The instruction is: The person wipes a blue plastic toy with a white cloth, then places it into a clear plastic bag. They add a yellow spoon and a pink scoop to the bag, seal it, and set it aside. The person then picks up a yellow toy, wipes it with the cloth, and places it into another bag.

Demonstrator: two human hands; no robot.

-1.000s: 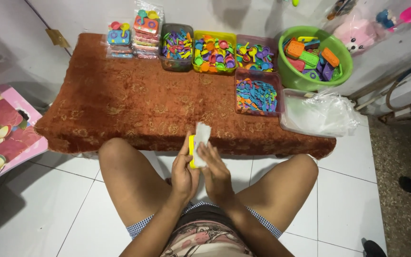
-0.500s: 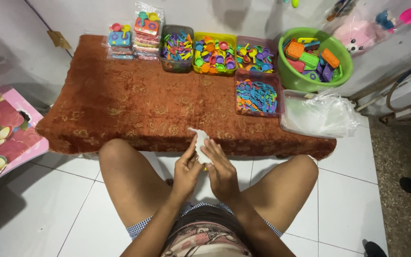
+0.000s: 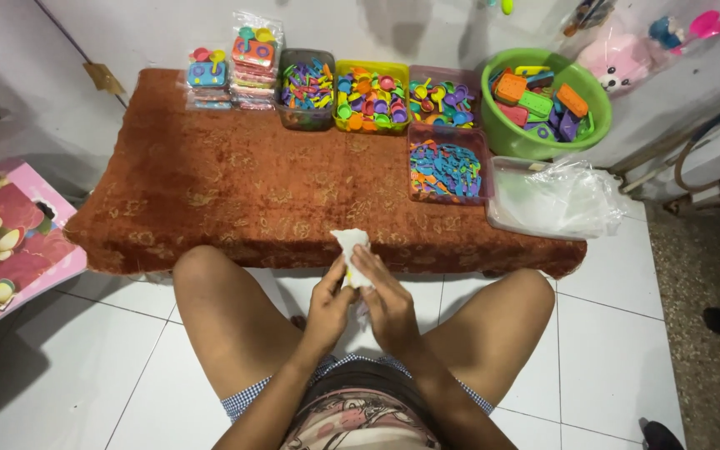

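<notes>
Hands: while the person sits with knees apart, the left hand (image 3: 329, 304) and the right hand (image 3: 387, 298) meet between the knees, both closed with the fingers curled on a small white bag (image 3: 352, 250).
Bag: it stands up out of the fingers, crumpled at the top, just in front of the near edge of the table (image 3: 235, 192) (whether anything is inside, I cannot tell).
Grip: only the fingertips pinch the bag, and the lower part is hidden behind the hands.
Table: a brown patterned cloth covers it; at the far edge stand packed toy sets (image 3: 233, 62) and three tubs (image 3: 372, 92) of coloured pieces.
Right side: a fourth tub (image 3: 446, 167), a green bowl (image 3: 543, 104) with bigger toys, and a heap of clear bags (image 3: 556, 200).
Risk: the thin film looks slippery, so in my judgement it may slide out of the pinch and fall on the white floor (image 3: 110, 367) between the legs.
Cause: a pull from the two hands in opposite directions could also tear the film.
</notes>
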